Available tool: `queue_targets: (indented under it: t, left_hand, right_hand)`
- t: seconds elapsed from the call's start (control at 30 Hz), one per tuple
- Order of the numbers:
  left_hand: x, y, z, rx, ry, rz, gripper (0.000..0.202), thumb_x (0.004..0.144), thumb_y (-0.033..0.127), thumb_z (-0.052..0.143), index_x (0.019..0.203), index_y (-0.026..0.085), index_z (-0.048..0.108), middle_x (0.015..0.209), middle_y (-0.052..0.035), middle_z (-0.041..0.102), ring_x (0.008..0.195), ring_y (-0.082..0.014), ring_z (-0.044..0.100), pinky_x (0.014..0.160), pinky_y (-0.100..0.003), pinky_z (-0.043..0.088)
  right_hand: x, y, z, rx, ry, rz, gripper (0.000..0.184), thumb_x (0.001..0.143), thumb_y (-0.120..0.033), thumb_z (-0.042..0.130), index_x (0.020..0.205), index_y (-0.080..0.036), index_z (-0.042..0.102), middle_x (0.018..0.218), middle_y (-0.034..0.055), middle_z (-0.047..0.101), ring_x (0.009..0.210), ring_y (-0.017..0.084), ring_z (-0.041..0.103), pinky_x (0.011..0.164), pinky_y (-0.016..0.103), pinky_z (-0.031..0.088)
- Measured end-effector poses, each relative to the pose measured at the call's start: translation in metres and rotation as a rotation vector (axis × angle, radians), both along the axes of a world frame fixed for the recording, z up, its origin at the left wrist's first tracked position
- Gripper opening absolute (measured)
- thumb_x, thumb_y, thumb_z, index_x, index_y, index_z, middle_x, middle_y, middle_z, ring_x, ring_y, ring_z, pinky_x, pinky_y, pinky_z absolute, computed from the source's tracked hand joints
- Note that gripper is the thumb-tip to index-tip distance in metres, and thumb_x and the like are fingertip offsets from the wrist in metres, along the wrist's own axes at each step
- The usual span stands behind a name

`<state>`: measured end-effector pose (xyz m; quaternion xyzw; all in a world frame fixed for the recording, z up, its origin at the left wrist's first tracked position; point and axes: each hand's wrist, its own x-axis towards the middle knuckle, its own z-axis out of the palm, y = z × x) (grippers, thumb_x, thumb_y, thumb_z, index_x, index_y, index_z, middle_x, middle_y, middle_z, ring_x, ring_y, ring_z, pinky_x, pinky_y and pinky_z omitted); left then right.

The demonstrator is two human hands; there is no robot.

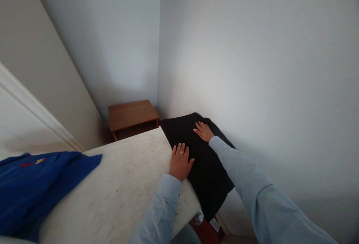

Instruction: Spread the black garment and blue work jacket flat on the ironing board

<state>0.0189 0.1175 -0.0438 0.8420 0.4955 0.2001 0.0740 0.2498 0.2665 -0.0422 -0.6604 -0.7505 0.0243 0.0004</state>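
A black cloth (207,173) lies along the right side of the light, mottled table (134,161), against the wall. Its near corner hangs past the table's edge. My left hand (180,161), with a ring on one finger, rests flat where the cloth meets the pale surface, fingers spread. Farther back and to the right, my right hand (204,131) lies flat on the cloth with its fingers stretched out. Neither hand grips anything.
A blue cloth (50,188) with a small red and yellow mark lies on the table's left. Behind the table stands a low brown wooden table (133,114) in the corner. The pale wall (258,68) rises close on the right. Below the near edge is a clear plastic item (198,218).
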Motion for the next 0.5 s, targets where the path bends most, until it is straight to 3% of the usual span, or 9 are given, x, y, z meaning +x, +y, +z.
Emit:
queue_targets:
  t: [0.17, 0.4, 0.5]
  left_hand:
    - [0.001, 0.000, 0.001, -0.020, -0.027, 0.016, 0.054, 0.097, 0.042, 0.051, 0.140, 0.009, 0.055, 0.151, -0.0196, 0.050, 0.146, -0.0331, 0.039, 0.122, -0.054, 0.028]
    - [0.000, 0.000, 0.003, -0.034, -0.037, 0.009, 0.054, 0.097, 0.042, 0.051, 0.140, 0.009, 0.055, 0.151, -0.0199, 0.051, 0.145, -0.0337, 0.039, 0.122, -0.055, 0.028]
    - [-0.001, -0.001, 0.005, -0.044, -0.037, 0.009, 0.054, 0.097, 0.042, 0.050, 0.140, 0.009, 0.055, 0.151, -0.0194, 0.050, 0.146, -0.0334, 0.039, 0.122, -0.055, 0.028]
  right_hand:
    - [-0.003, -0.001, 0.008, 0.002, -0.010, 0.009, 0.072, 0.102, -0.059, 0.024, 0.155, -0.011, 0.037, 0.161, 0.0201, 0.034, 0.151, 0.034, 0.028, 0.120, 0.052, 0.025]
    - [-0.050, 0.013, 0.020, 0.115, 0.022, 0.112, 0.072, 0.102, -0.061, 0.019, 0.158, -0.017, 0.030, 0.168, 0.0126, 0.022, 0.155, 0.026, 0.015, 0.124, 0.045, 0.015]
    - [-0.060, 0.028, 0.015, 0.101, 0.029, 0.083, 0.073, 0.102, -0.060, 0.020, 0.157, -0.014, 0.033, 0.166, 0.0162, 0.025, 0.155, 0.029, 0.017, 0.123, 0.048, 0.017]
